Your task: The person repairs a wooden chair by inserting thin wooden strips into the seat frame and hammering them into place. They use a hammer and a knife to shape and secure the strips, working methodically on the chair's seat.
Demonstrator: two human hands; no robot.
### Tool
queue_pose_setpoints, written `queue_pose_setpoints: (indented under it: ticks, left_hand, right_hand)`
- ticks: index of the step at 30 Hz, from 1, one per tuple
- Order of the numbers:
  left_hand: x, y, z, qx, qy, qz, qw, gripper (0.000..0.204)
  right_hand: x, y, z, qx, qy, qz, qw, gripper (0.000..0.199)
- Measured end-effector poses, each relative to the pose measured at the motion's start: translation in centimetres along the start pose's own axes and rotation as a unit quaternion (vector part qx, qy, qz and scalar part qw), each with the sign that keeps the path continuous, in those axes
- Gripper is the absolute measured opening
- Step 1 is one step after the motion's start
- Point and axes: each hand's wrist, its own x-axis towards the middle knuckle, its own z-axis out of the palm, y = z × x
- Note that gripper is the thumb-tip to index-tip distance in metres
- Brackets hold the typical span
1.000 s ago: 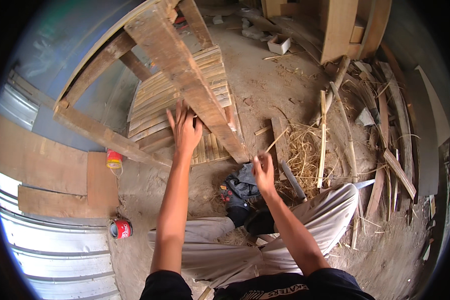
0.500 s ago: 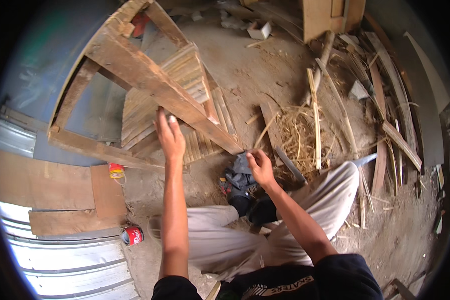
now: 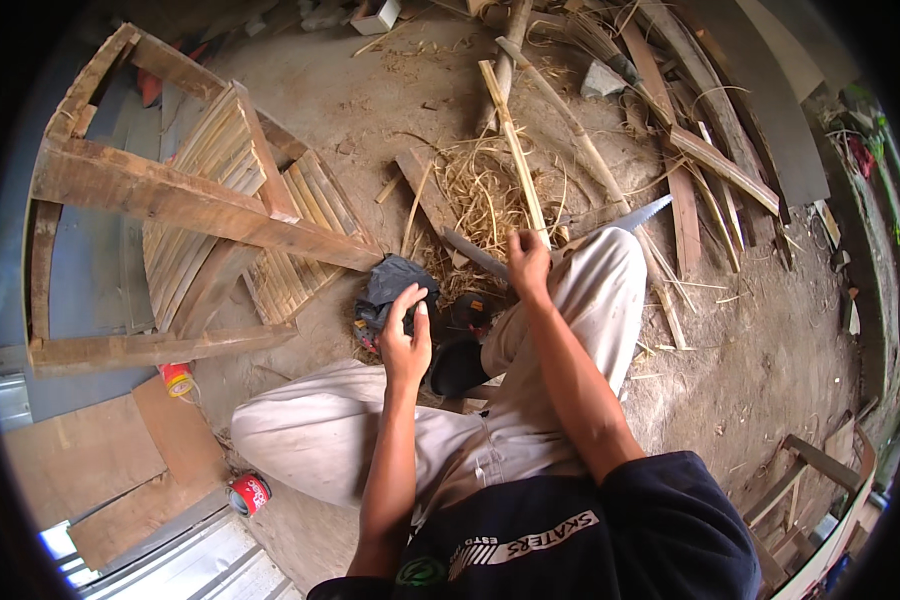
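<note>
My left hand is open, with fingers slightly bent and apart, above my lap beside a crumpled black plastic bag. My right hand is closed, in front of my right knee. Whether anything is in its fingers is hidden. Close by it are the lower end of a pale split bamboo strip and a long dark flat blade. To the left stands a wooden frame with bamboo slats, apart from both hands.
A saw blade sticks out past my right knee. Curly shavings lie ahead, with planks and poles to the right. Left are a red can, a yellow-red roll and brown boards.
My view has turned to the right, so the wooden frame sits further left. My left hand has come away from the frame toward my lap. My right hand is now nearer the bamboo strip.
</note>
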Motion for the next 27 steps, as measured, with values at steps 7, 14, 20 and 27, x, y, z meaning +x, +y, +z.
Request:
queue_pose_setpoints:
  ticks: [7, 14, 20, 27]
  left_hand:
    - [-0.5, -1.0, -1.2, 0.015, -0.009, -0.051, 0.999, 0.028]
    - [-3.9, -7.2, -4.7, -0.074, 0.070, -0.165, 0.981, 0.024]
    - [-6.2, -7.5, -5.2, 0.016, 0.037, -0.208, 0.977, 0.023]
    - [-5.1, -9.3, -4.1, -0.015, 0.093, -0.226, 0.970, 0.026]
  right_hand:
    - [8.7, 10.9, -0.4, -0.478, 0.066, 0.053, 0.874, 0.031]
    - [11.2, 11.2, -0.3, -0.551, 0.013, 0.131, 0.824, 0.045]
    - [13.7, 8.0, -2.1, -0.538, -0.120, 0.221, 0.804, 0.053]
    - [12.2, 6.3, -2.9, -0.495, -0.076, 0.180, 0.847, 0.049]
